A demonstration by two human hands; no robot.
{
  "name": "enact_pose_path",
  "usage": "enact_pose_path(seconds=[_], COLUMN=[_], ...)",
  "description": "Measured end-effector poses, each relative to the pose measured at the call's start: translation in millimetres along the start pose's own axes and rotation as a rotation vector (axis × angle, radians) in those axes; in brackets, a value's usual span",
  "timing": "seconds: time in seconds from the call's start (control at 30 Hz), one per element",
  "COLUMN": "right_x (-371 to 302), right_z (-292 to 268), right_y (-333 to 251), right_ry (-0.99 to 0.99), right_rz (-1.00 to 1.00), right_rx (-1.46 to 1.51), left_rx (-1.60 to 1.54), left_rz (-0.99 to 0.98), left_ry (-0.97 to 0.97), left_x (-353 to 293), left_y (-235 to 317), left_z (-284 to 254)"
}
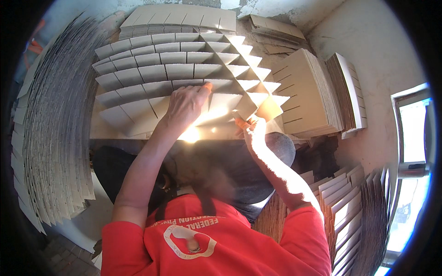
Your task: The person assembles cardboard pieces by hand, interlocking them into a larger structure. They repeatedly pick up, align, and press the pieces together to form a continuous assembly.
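Observation:
A half-interlocked cardboard divider grid [152, 73] stands in front of me, made of several slotted strips running left to right. Two cross strips [225, 62] slot through them on the right side. My left hand [186, 106] reaches over the nearest rows, its fingers curled on the upper edge of a slotted cardboard strip. Orange colouring shows on its thumb or fingertip. Beside the grid's near right corner, my right hand [252, 128] pinches the end of a cardboard strip [236, 114], also with orange on its fingers. Bright sunlight washes out the strips between both hands.
A tall stack of cardboard strips [55, 124] rises along the left. More slotted strips are piled at the back [177, 18], on the right [306, 92] and at the lower right [345, 216]. A bright window [414, 133] opens in the right wall.

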State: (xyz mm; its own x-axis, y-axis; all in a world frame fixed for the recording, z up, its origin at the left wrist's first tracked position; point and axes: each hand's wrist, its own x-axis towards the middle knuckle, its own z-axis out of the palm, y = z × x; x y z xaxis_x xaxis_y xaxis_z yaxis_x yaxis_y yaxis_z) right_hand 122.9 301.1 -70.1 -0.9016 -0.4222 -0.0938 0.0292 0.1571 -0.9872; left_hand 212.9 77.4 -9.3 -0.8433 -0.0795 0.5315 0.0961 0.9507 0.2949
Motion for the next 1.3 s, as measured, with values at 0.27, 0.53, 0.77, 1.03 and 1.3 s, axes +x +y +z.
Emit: enact_pose_path(seconds=[0.27, 0.53, 0.77, 1.03, 1.3], right_x=[19, 1, -3, 6, -7], right_z=[-55, -48, -36, -24, -21], right_y=[-1, -4, 8, 14, 8], right_ry=[-0.389, -0.190, -0.109, -0.144, -0.417], right_rz=[-0.418, -0.554, -0.246, -0.318, -0.331], right_rx=[-0.915, -1.134, -0.512, -1.032, -1.289], left_rx=[-0.084, -0.140, -0.072, -0.080, -0.095], left_rz=[-0.011, 0.178, 0.130, 0.095, 0.237], left_ry=[-0.029, 0.034, 0.027, -0.027, 0.088], left_x=[4, 8, 5, 4, 35], left_y=[4, 21, 18, 16, 44], left_z=[0, -10, 11, 8, -8])
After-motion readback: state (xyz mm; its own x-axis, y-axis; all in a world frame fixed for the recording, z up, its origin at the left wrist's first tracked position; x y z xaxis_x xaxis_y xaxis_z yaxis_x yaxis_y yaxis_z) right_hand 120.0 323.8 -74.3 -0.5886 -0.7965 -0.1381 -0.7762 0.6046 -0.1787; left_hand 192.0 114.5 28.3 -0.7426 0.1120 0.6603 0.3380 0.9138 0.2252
